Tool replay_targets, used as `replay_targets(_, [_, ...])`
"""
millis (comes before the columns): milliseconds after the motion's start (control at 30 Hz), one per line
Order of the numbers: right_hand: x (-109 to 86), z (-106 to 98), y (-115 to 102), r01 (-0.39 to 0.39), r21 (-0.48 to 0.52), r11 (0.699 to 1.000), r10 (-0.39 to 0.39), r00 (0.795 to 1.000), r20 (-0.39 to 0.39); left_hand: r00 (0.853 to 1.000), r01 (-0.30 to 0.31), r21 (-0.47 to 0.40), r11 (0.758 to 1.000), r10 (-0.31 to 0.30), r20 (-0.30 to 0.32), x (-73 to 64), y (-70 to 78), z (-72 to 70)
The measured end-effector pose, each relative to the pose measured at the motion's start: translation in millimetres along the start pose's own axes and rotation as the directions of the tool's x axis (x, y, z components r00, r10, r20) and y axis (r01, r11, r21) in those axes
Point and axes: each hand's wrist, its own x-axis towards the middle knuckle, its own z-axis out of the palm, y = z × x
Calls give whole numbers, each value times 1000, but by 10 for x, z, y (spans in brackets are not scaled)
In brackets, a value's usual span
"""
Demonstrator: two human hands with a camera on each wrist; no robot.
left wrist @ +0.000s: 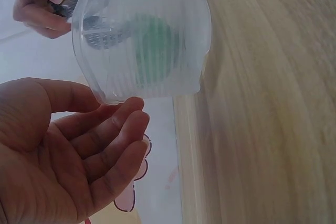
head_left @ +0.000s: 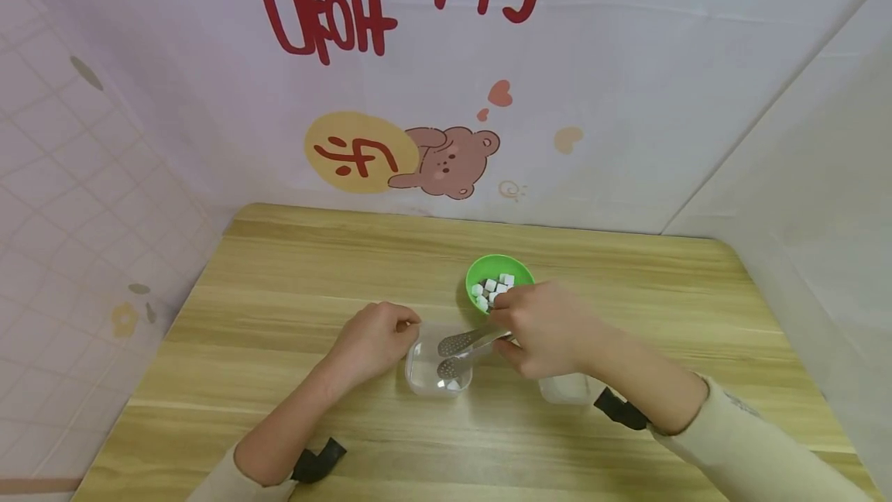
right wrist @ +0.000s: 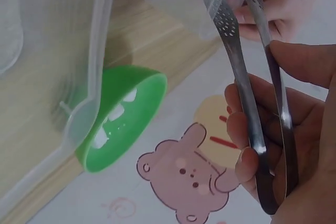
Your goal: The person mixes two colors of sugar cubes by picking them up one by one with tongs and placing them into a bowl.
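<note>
The right hand [head_left: 547, 331] grips a pair of metal tongs [head_left: 465, 351], its fingers and thumb curled round the two arms near their joined end. In the right wrist view the arms of the tongs [right wrist: 252, 103] run side by side across the fingers [right wrist: 242, 129] with a narrow gap between them, and the perforated tips stand slightly apart. In the head view those tips reach over a small clear plastic container [head_left: 433, 374] that sits on the wooden tabletop [head_left: 279, 285]. A small white piece shows at the lower tip, though whether the tongs pinch it cannot be told.

The left hand [head_left: 372, 343] rests beside the container's left edge, its fingers loosely bent. In the left wrist view the palm is open and relaxed, with the fingertips [left wrist: 134, 106] touching the lower rim of the clear container [left wrist: 147, 35]; nothing is clasped in it.

Just behind the right hand stands a green bowl [head_left: 496, 268] with white cubes [head_left: 492, 290] in it. A second clear container [head_left: 566, 387] lies under the right wrist, mostly hidden. Both forearms wear pale sleeves and black wrist straps
</note>
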Motion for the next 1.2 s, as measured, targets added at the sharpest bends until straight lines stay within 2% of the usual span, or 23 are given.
replay_targets(367, [353,-88,-186,66,-97,993,-50,986,157,1000,-13,6,1000,13,4,0,-9,-11])
replay_targets(600, [530,-116,-319,63,-138,988,-20,955,296,1000,-22,31,999,22,1,6,-1,-6])
replay_targets(733, [554,-78,-369,73,-170,983,-16,949,315,1000,-29,34,999,29,1,6,1,-5])
replay_targets(1033, [532,-51,-420,117,-221,968,-48,954,297,999,-35,32,999,36,-10,-1,-6,-8])
replay_targets(1200, [501,-64,-390,105,-183,977,-45,951,305,999,-32,19,999,32,-7,0,-14,-13])
